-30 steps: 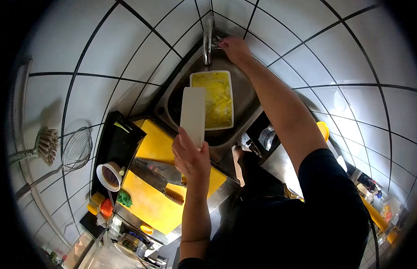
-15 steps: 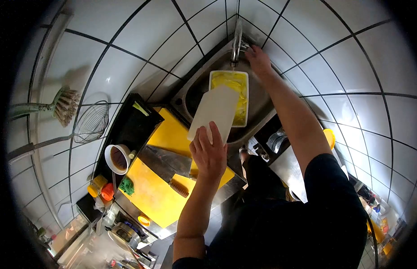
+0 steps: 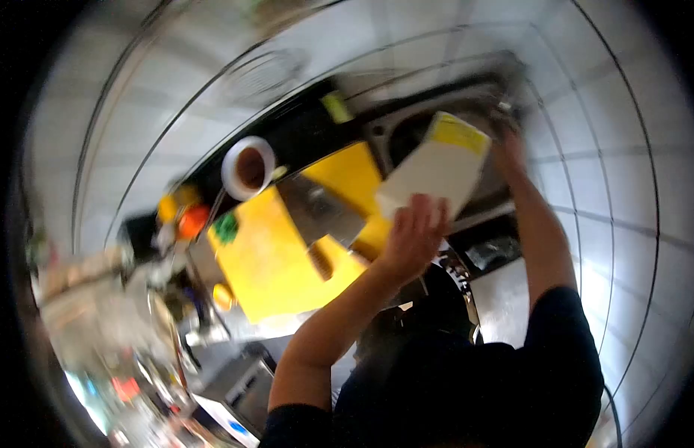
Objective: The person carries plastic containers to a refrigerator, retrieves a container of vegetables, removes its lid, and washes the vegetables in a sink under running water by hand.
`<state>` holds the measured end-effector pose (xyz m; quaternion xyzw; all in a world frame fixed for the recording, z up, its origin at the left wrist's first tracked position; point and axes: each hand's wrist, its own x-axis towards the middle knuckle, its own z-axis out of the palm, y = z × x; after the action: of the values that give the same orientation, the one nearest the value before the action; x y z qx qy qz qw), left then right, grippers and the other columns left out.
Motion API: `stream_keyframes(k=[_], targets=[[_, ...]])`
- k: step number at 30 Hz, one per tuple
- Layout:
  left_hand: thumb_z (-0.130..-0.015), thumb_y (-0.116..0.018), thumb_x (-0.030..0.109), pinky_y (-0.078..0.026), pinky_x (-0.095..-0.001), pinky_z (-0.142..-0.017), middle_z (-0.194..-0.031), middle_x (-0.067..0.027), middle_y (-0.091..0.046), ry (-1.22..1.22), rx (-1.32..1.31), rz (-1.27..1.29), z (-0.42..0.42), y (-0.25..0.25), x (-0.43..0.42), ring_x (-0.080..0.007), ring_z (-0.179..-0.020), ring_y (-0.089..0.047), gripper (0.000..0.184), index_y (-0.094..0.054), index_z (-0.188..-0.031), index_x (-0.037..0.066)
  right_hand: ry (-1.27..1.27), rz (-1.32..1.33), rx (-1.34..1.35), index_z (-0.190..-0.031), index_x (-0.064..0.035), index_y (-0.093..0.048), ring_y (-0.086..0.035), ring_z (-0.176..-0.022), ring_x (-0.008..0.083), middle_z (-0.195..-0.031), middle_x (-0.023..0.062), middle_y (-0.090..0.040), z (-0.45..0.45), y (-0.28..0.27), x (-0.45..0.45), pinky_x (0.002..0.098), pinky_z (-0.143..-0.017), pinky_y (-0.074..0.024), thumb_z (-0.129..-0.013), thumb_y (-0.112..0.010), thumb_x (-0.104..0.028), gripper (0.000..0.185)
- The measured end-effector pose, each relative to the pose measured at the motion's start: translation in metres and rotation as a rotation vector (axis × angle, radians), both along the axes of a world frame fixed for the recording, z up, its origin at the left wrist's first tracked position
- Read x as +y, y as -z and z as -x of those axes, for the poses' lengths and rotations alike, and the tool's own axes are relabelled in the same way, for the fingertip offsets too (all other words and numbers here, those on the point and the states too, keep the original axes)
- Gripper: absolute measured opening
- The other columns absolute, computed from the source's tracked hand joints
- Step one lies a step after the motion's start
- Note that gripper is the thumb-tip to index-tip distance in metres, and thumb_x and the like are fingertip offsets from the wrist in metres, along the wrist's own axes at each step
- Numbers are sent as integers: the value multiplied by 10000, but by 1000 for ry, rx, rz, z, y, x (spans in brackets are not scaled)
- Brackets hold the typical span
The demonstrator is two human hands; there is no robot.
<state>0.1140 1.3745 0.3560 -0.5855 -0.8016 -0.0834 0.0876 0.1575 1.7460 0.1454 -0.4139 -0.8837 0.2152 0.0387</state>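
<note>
My left hand (image 3: 418,231) grips the near end of a flat, white, lid-like plastic piece (image 3: 429,175). It reaches over the sink (image 3: 493,193) and hides most of what lies below. At its far end shows yellow material (image 3: 459,133), apparently in the white tray, whose rim I cannot make out clearly. My right hand (image 3: 509,145) is at the tap (image 3: 504,108) in the sink's far corner. Motion smears its fingers, so its hold on the tap is unclear.
Left of the sink lie yellow cutting boards (image 3: 265,254) with a broad-bladed cleaver (image 3: 317,205) across them. Behind stands a white tub of brown liquid (image 3: 250,167). A green scrubber (image 3: 226,228) rests on the board's left edge. Tiled walls (image 3: 571,142) close in the corner.
My view has swung left, so the scene shifts and blurs. The white piece now covers more of the yellow material. My left hand stays on it, and my right hand remains by the tap.
</note>
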Motion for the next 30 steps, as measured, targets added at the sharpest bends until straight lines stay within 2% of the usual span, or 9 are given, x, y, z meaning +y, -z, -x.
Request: stream_keyframes(k=[5, 10, 13, 17, 22, 25, 27, 29, 30], targets=[[-897, -655, 360, -492, -542, -879, -1303, -309, -530, 18, 1, -89, 5, -59, -34, -425, -1192, -549, 725, -401, -1466, -10, -282, -59, -202, -1264, -54, -604, -540, -1179, 393, -1263, 217, -588, -44, 1, -37, 488, -1025, -426, -920, -582, -334, 444], [-696, -837, 110, -540, -449, -895, -1286, -268, -541, -423, -443, -388, -8, -96, -157, -414, -1106, -595, 802, -497, -1419, 45, -336, -236, -241, -1285, 2, -587, -425, -1340, 424, -1422, 243, -486, -55, -65, -111, 490, -1126, -349, -1011, -485, -372, 474], [-739, -786, -25, -547, -372, -895, -1226, -188, -599, -928, -832, -685, -32, -72, -259, -297, -1055, -644, 628, -560, -1323, 22, -406, -262, -185, -1304, 56, -558, -385, -1375, 447, -1474, 272, -436, -61, -91, -141, 497, -1141, -329, -1008, -515, -364, 516], [-979, -609, 96, -571, -344, -834, -1151, -124, -676, -1439, -1046, -1145, -60, -15, -392, -197, -1000, -663, 391, -545, -1339, -43, -520, -333, -97, -1242, 79, -582, -388, -1361, 483, -1476, 334, -397, -80, -84, -166, 518, -1129, -337, -981, -593, -292, 454], [-983, -574, 146, -576, -329, -803, -1096, -112, -684, -1467, -1335, -1474, -41, 29, -483, -197, -942, -674, 375, -590, -1304, -47, -485, -284, -163, -1236, 50, -600, -367, -1373, 506, -1423, 355, -447, -83, -103, -222, 545, -1125, -334, -979, -588, -212, 367], [-989, -624, 351, -584, -344, -744, -981, -101, -718, -1432, -1308, -1381, -25, 71, -506, -177, -853, -689, 410, -644, -1183, -11, -577, -235, -366, -1288, -5, -608, -359, -1384, 493, -1432, 283, -489, -80, -110, -246, 566, -1133, -311, -1002, -549, -195, 348], [-958, -622, 496, -559, -399, -765, -863, -214, -705, -1475, -1012, -831, -18, 74, -524, -288, -860, -715, 506, -659, -1108, 15, -757, -202, -293, -1311, -42, -614, -378, -1383, 453, -1434, 241, -507, -91, -99, -240, 566, -1160, -277, -1033, -493, -184, 335], [-953, -582, 562, -519, -475, -916, -1109, -285, -681, -1643, -919, -834, -17, 92, -534, -456, -1071, -642, 633, -640, -1197, -19, -572, -88, -423, -1383, -1, -534, -441, -1350, 420, -1572, 249, -297, -79, -112, -260, 531, -1191, -266, -1070, -371, -457, 577], [-957, -575, 558, -496, -474, -961, -1157, -296, -658, -1670, -874, -796, -18, 78, -541, -453, -1127, -613, 650, -616, -1242, -25, -475, -104, -324, -1375, 16, -532, -406, -1372, 432, -1499, 281, -383, -85, -109, -269, 531, -1196, -260, -1062, -382, -472, 600]])
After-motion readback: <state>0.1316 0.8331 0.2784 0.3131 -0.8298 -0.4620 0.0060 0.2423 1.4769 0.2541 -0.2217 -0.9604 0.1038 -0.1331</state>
